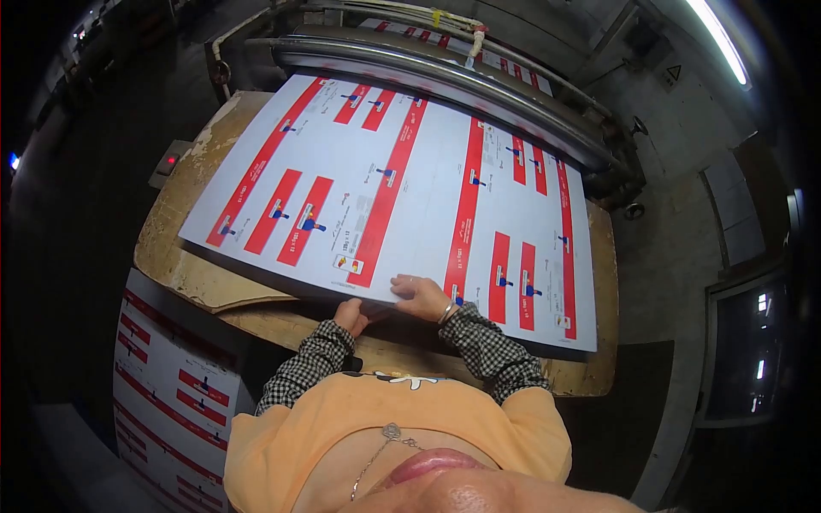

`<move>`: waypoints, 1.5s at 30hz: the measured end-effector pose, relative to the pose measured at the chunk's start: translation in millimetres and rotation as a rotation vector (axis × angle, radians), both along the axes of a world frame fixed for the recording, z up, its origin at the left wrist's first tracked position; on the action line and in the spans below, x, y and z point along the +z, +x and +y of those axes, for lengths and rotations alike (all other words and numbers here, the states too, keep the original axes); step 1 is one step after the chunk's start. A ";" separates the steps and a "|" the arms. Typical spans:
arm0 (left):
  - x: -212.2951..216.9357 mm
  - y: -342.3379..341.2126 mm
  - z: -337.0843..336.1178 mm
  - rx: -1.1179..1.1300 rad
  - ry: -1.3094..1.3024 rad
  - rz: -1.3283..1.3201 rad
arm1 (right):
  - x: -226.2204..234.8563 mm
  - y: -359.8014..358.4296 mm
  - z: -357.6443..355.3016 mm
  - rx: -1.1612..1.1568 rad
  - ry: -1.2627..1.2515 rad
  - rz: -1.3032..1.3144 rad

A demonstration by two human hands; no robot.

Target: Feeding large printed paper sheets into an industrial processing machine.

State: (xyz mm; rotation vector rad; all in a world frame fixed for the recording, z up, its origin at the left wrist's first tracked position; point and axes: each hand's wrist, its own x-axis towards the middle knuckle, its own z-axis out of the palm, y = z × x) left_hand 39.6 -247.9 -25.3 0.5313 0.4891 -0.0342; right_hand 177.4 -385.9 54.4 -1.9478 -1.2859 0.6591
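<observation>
A large white printed sheet (419, 201) with red bands and small blue figures lies on a worn wooden board, its far edge under a metal roller. At the middle of its near edge, my right hand (422, 297) is closed over the border, fingers on the printed face; a bracelet circles that wrist. My left hand (349, 316) is just to the left and lower, beside the same edge. Its fingers are curled, partly hidden in shadow, and what they hold cannot be made out. Checked sleeves cover both forearms.
The long metal roller (462, 81) spans the machine beyond the wooden board (162, 244). More printed sheets (171, 393) stand low at my left. A switch box (167, 162) with a red light sits left of the board. Handwheels (634, 211) stick out at the machine's right end.
</observation>
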 end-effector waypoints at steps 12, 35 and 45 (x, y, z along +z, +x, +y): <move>6.6 1.7 2.5 -0.017 -0.030 0.025 | -39.5 46.4 42.3 -0.259 -0.249 -0.218; -2.6 0.2 -0.3 -0.002 0.020 0.067 | 8.2 4.3 0.8 0.036 -0.065 -0.018; 14.6 5.2 2.1 -0.003 -0.012 0.060 | -29.1 65.6 35.8 -0.276 -0.205 -0.167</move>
